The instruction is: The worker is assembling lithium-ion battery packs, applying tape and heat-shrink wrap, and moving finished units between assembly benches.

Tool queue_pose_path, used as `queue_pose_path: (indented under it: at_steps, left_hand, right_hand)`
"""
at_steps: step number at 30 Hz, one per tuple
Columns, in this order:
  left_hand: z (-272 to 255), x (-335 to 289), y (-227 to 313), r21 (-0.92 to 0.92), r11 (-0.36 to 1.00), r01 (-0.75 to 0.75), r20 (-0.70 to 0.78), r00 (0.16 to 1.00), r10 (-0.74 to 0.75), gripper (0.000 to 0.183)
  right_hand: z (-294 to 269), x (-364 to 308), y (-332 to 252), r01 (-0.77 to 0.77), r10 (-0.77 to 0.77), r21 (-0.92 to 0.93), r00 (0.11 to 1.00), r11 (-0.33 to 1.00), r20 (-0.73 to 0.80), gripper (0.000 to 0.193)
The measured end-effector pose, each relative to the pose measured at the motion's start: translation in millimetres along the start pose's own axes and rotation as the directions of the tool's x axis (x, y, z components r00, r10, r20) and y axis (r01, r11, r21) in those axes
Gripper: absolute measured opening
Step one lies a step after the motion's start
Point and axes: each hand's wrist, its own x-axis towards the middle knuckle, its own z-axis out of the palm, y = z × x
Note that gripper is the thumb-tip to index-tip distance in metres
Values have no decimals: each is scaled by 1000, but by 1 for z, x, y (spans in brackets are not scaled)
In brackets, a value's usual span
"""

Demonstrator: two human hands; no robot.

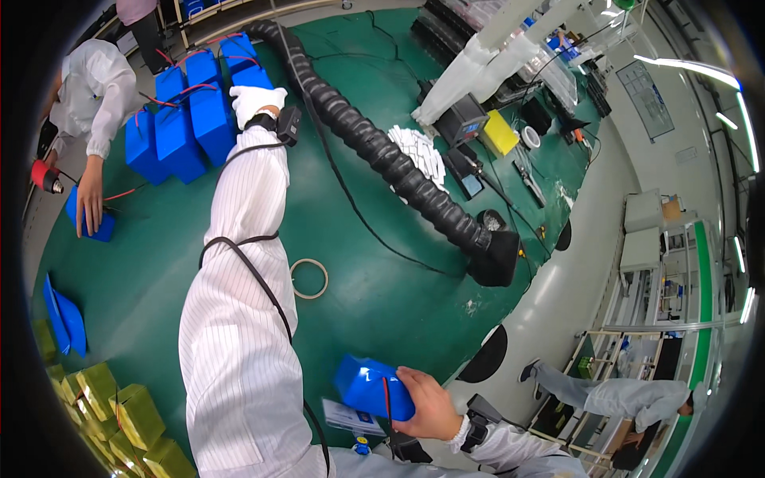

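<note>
Green tabletop [382,319]; blue pack [360,384] gripped in right hand [430,404].

One view from your head — left lens of a fisheye pair, looking down across the worktop [382,319]. Your left sleeve [239,342] and right hand [430,405] sit close to the lens, your left hand [256,100] farther out. Wide reach — floor [554,291] and ceiling lights [689,68] also taken in at right, the lights curving.
</note>
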Motion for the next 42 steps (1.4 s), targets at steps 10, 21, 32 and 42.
queue_pose_path:
  at_steps: [10,21,32,42]
  left_hand:
    - [-46,-58,-46,189,924,-332,261,924,279,75]
    - [-177,-213,-198,142,919,-368,219,917,333,83]
    - [-255,-333,-300,136,978,-156,187,974,129,93]
    - [-259,-318,-264,315,948,48,188,976,-112,93]
  right_hand:
    - [6,-20,45,-2,-2,-45,996,999,-88,81]
    - [18,-29,64,10,-14,-28,991,1000,-135,81]
    - [44,178,52,428,-483,229,805,875,344,57]
    - [57,254,35,66,-37,-142,980,988,197,44]
